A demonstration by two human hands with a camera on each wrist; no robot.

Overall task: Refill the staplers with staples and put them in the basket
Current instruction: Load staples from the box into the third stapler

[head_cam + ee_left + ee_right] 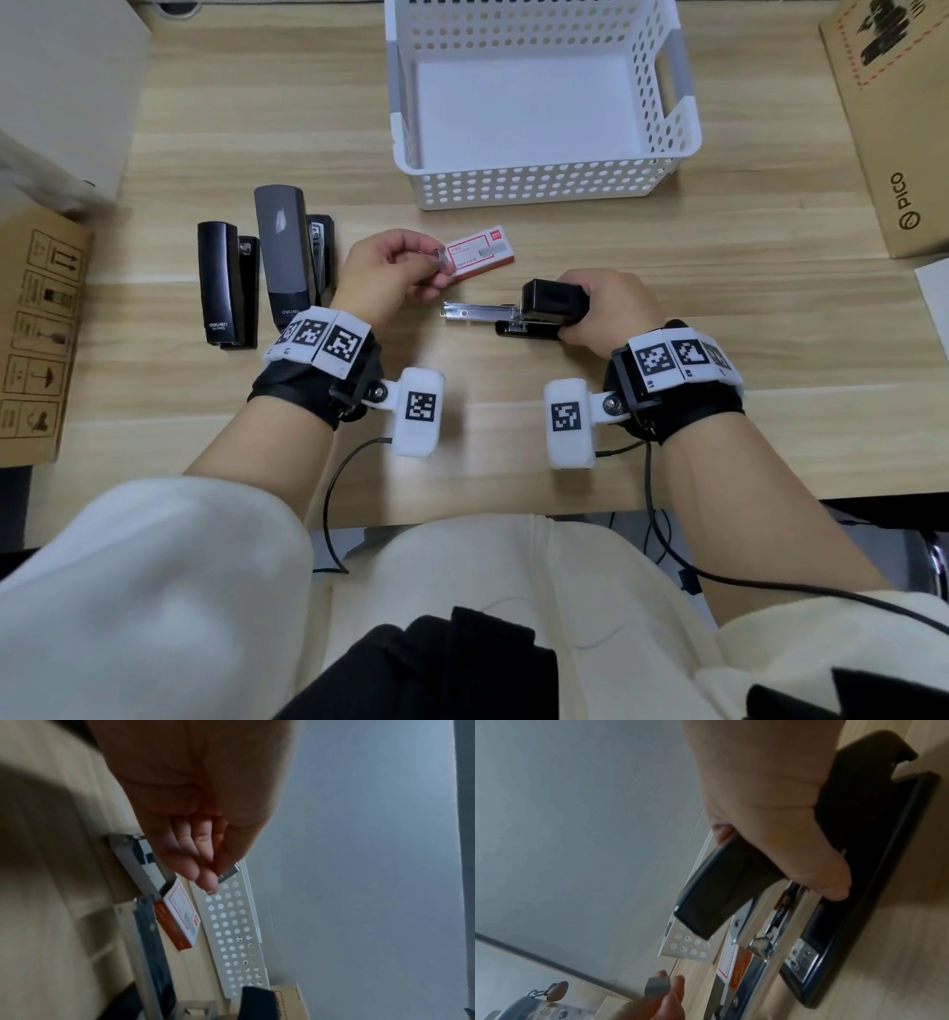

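Altogether three staplers [534,313], one basket [539,185].

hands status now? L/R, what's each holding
Left hand: closed, pinching a strip of staples.
Right hand: closed, gripping the raised top of the open stapler.

Light wood-grain desk [719,318]. Brown cardboard box with "PICO" print [893,133] at the desk's far right edge. Another cardboard box with handling symbols [38,329] at the left edge, a white box-like object [56,103] behind it. White sheet corner [934,293] at right, below the PICO box. Black cables [662,524] hang over the near desk edge. Cream trousers [154,591] and a dark garment [462,663] in the lap. Grey wall [359,841] in the wrist views.
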